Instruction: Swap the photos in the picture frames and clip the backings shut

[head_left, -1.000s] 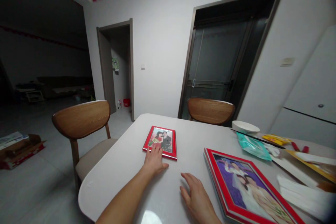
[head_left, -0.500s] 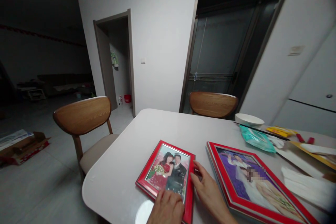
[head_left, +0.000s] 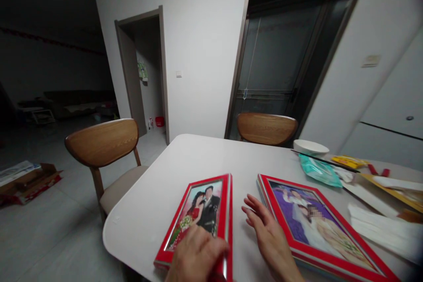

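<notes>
My left hand (head_left: 197, 253) lies over the lower part of a small red picture frame (head_left: 226, 211), its fingers curled around the near end. The frame holds a photo of a couple, one in a red dress and one in a dark suit; my hand covers the photo's bottom. To the right, my right hand (head_left: 269, 238) is held apart from this frame, fingers stretched out and nothing in them. Close beside it lies a larger red picture frame (head_left: 280, 222), with a wedding photo on a purple background.
At the table's (head_left: 211, 154) right side are a white bowl (head_left: 310, 147), a teal plastic packet (head_left: 320, 171), a yellow packet (head_left: 348, 161), and white tissues (head_left: 385, 229). Wooden chairs stand at the left (head_left: 109, 145) and the far side (head_left: 267, 128).
The small frame has turned and shifted left under my left hand. My right hand has let go of its right edge and now hovers apart. The white disc is out of sight.
</notes>
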Motion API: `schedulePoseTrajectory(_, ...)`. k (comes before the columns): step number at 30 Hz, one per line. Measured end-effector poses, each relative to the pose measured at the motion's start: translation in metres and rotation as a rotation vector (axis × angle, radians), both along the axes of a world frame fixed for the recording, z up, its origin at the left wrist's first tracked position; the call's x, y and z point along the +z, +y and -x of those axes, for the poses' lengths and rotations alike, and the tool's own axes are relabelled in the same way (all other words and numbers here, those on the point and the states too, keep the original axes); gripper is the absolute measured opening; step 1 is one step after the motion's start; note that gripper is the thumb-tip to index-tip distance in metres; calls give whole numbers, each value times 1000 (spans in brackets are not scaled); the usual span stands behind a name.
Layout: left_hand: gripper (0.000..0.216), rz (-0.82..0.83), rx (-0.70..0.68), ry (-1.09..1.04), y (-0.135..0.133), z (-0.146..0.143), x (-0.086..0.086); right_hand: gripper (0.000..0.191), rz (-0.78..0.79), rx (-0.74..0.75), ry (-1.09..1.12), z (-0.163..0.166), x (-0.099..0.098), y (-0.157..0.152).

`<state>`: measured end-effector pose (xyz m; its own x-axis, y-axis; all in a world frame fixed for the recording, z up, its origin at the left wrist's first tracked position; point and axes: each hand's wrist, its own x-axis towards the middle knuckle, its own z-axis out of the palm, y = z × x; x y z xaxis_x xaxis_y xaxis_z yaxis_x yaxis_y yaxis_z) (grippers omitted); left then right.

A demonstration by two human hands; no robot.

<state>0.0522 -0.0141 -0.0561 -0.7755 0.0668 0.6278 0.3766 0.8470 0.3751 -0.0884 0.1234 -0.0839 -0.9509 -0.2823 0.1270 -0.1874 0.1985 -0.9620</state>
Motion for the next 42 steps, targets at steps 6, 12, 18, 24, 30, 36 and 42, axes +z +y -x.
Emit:
schedulePoseTrajectory(6, 25, -875, 288, 108, -11, 7, 30, 48, -54, 208, 79, -26, 22, -19)
schedulePoseTrajectory(12, 27, -1047, 251, -144, -19, 7, -19, 38, -410, 234, 298, -24, 7, -17)
schedulePoseTrajectory(18, 25, -525, 286, -315, -17, 2, -27, 42, -664, 320, 355, -23, -9, -8)
schedulePoseTrajectory(24, 42, -308, 200, -392, -14, 4, -37, 44, -634, 474, 360, -21, 0, 0)
schedulePoseTrajectory(30, 49, -334, 277, -466, -22, 12, -49, 25, -678, 560, 399, -26, 11, -4)
schedulePoseTrajectory(36, 50, -305, 294, -409, -25, 16, -54, 15, -695, 440, 461, -31, -1, -15)
schedulePoseTrajectory(42, 50, -260, 306, -366, -27, 18, -60, 22, -661, 401, 474, -24, 1, -29)
